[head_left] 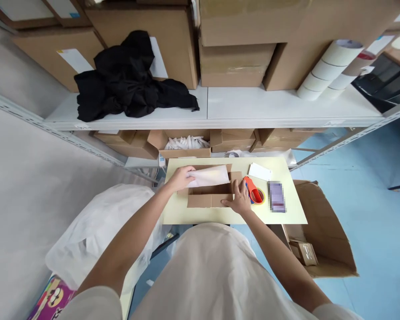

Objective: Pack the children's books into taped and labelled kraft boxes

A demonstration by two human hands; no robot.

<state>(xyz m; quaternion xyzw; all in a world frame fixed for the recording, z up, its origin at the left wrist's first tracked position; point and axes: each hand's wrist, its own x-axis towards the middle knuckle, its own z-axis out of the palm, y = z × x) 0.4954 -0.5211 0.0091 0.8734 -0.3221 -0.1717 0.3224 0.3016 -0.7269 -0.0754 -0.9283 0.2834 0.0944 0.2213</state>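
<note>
An open cardboard box (205, 201) stands on the pale yellow table, its flaps folded outward. Over its opening, my left hand (181, 178) grips the left end of a long white wrapped packet (209, 176). What the wrapping contains cannot be made out. My right hand (239, 198) rests with spread fingers on the box's right flap and side. Just right of that hand lies an orange tape dispenser (254, 191) with a roll of tape.
The table (203, 216) also bears a white card (260, 171) and a blurred purple item (276, 196). Behind it, a shelf (240, 106) holds black cloth (126, 84), cartons and label rolls (328, 71). A large open carton (323, 231) stands at right, a white plastic bag (103, 226) at left.
</note>
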